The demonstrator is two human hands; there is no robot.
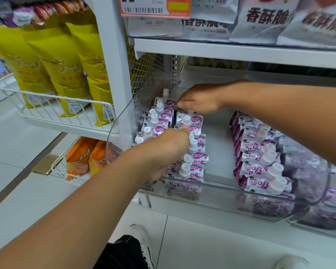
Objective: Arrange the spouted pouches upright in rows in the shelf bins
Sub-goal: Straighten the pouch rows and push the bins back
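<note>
White and purple spouted pouches stand in a clear plastic shelf bin (217, 189). Two rows fill its left side: the left row (159, 117) and the middle row (196, 158). A third row (260, 162) leans at the right, with a bare strip of bin floor between. My left hand (163, 152) reaches in from the front, its fingers curled round pouches between the two left rows. My right hand (198, 100) is at the back of the middle row, and its fingertips pinch the top of the rearmost pouch (188, 119).
Another clear bin (318, 216) with the same pouches sits to the right. A white shelf (241, 51) with white snack bags hangs close above. Yellow bags (62, 70) in a wire basket and orange bags (81, 158) stand to the left. My shoe (142, 239) is on the tiled floor.
</note>
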